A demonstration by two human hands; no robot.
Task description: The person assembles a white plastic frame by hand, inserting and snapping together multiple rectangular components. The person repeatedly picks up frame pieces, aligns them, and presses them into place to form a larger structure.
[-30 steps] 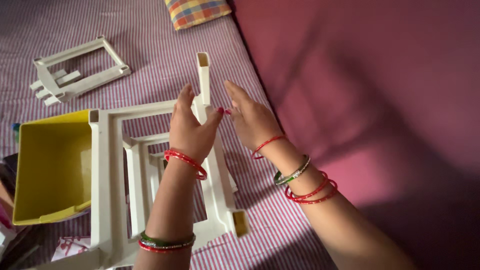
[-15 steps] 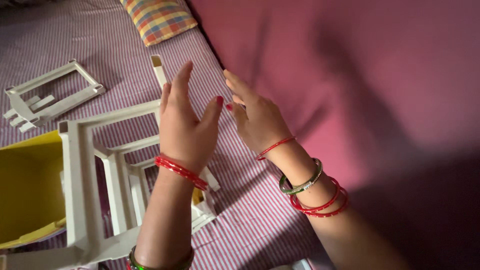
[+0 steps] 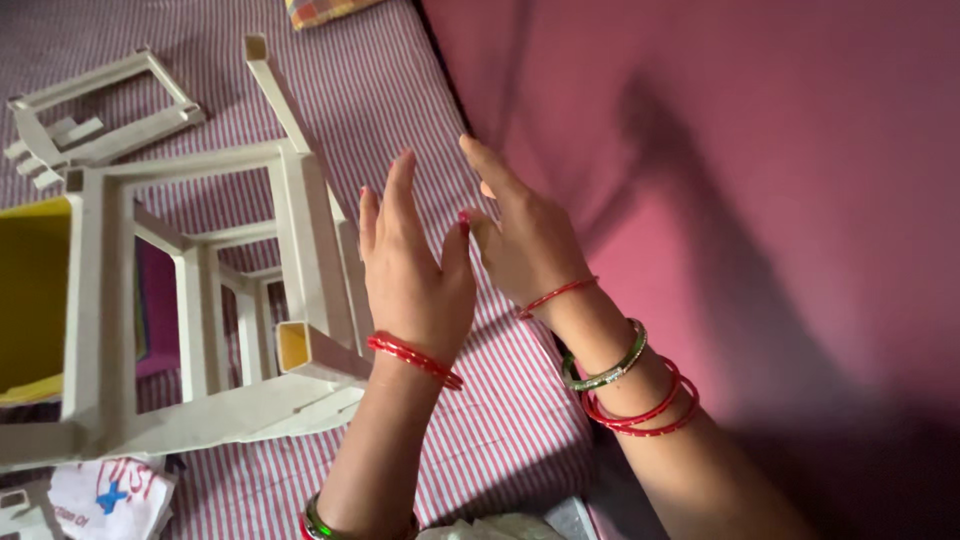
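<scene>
Head view: the left hand (image 3: 415, 275) and right hand (image 3: 520, 240) have let go and now hover empty, fingers spread. The white plastic frame (image 3: 200, 300) stands free just left of them on the striped bedsheet (image 3: 400, 90).

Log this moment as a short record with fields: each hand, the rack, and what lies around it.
left hand: raised, open, fingers spread, holding nothing, just right of the rack
right hand: raised, open, empty, beside the left hand
white plastic rack frame: lying on the striped bedsheet, hollow leg ends showing
yellow bin: behind the frame, at the left edge
second white frame piece: lying apart, upper left
checked pillow: top edge, mostly cut off
pink wall: at right
</scene>
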